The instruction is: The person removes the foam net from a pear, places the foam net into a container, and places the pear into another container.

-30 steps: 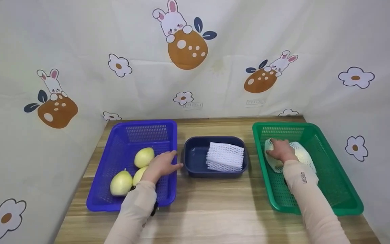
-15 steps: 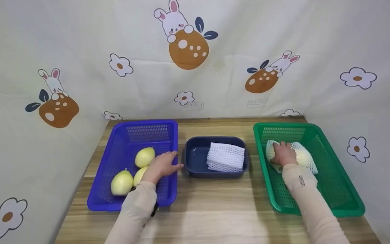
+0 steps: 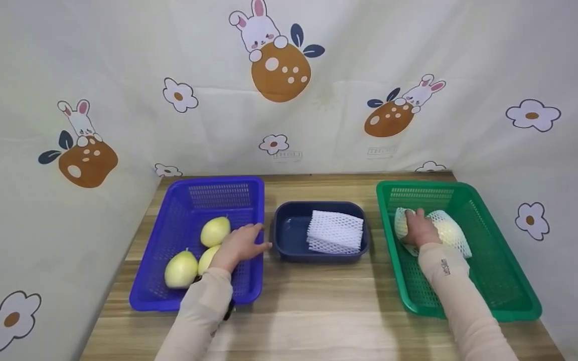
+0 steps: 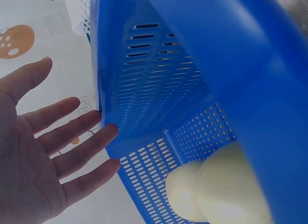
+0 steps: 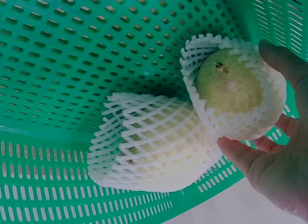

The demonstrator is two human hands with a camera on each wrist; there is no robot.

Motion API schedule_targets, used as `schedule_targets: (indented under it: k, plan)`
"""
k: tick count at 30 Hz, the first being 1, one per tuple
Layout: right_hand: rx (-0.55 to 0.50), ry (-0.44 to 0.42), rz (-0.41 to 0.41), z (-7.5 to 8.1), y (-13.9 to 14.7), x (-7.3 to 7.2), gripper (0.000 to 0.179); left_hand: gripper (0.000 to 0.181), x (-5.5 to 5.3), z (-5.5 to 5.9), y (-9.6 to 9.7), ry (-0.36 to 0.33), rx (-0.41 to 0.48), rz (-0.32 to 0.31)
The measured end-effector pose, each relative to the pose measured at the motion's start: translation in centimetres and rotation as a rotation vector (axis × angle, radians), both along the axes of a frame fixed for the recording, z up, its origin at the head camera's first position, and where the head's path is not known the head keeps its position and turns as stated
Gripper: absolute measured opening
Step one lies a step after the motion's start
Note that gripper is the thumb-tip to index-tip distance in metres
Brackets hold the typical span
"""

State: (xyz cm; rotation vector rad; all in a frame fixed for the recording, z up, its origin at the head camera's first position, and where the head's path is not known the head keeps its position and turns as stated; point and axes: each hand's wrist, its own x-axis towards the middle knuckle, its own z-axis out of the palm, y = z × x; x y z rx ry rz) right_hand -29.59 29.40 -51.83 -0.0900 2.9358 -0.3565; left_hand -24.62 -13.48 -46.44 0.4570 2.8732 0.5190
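In the head view, my right hand point(image 3: 422, 230) is inside the green basket point(image 3: 512, 281). It grips a pear point(image 5: 231, 82) wrapped in a white foam net, thumb on one side and fingers on the other. Beside it lies a second net-wrapped pear point(image 5: 163, 156) on the basket's bottom. My left hand point(image 3: 241, 245) hovers over the right rim of the blue basket point(image 3: 141, 301), holding nothing. Its fingers are spread and nearly straight in the left wrist view. Three bare yellow-green pears sit in that basket, one pear point(image 3: 181, 271) at the front left; my left arm partly hides another.
Between the baskets stands a dark blue tub point(image 3: 289, 253) with flat white foam nets point(image 3: 336, 233) in its right half. All three containers rest on a wood-grain tabletop point(image 3: 319, 316). A printed curtain point(image 3: 339, 125) surrounds the table at the back and sides.
My right hand has moved slightly toward me and lower into the green basket with the netted pear, mostly in the first half second. My left hand stays in place.
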Motion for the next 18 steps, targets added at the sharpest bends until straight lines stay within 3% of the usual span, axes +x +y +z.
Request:
schedule_targets:
  k: [7, 12, 18]
  plan:
    - [0.061, 0.010, 0.007, -0.54, -0.28, 0.45, 0.081, 0.053, 0.08, -0.02, -0.03, 0.005, 0.000, -0.009]
    - [0.148, 0.046, 0.033, -0.95, -0.38, 0.38, 0.078, 0.054, -0.03, 0.07, 0.00, 0.006, -0.010, -0.003]
    - [0.097, 0.033, 0.030, -1.04, -0.16, 0.21, 0.070, 0.057, 0.02, 0.18, 0.13, -0.019, -0.011, 0.003]
